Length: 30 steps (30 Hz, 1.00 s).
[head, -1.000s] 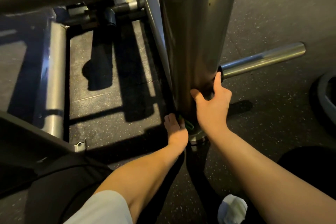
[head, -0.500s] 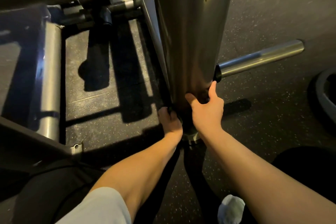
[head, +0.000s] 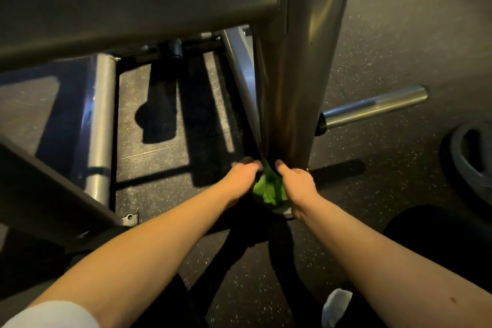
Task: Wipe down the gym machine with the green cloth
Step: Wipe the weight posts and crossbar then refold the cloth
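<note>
We bunch green cloth [head: 269, 189] at steel post [head: 300, 88] foot; left hand [head: 241, 178], right hand [head: 299, 184] both grip it, likely to scrub base.

- A round weight plate [head: 471, 165] lies far right of the right hand [head: 298, 184].
- A white sock [head: 335, 306] sits below that hand.
- Dark speckled floor [head: 399, 34] lies all around.
</note>
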Each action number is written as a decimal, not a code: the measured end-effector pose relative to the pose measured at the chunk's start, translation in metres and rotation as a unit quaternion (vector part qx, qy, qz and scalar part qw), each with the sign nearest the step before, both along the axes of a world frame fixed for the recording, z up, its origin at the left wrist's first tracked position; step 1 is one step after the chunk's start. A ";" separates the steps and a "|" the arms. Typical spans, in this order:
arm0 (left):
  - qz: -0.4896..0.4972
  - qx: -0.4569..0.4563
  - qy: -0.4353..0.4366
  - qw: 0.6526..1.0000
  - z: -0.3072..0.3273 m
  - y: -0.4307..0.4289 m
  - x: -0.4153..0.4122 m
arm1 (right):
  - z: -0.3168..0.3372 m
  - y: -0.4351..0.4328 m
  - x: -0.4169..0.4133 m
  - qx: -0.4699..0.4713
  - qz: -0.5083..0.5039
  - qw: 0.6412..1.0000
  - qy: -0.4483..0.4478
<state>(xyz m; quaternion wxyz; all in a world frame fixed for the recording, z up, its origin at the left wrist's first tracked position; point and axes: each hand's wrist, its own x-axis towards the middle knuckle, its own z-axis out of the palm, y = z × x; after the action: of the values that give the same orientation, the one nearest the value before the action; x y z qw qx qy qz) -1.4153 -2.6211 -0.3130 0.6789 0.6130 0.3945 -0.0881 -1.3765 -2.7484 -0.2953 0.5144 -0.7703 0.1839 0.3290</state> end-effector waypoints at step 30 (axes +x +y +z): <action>-0.115 0.757 -0.079 0.638 0.376 0.139 -0.043 | 0.315 0.071 0.047 0.114 0.194 0.666 -0.711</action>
<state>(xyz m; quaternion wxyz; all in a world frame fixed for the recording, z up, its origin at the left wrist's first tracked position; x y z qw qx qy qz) -1.4580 -2.4820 0.0626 -0.0097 0.9574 0.1950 0.2127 -1.3293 -2.6778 0.0195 0.4976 -0.7241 -0.4301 -0.2074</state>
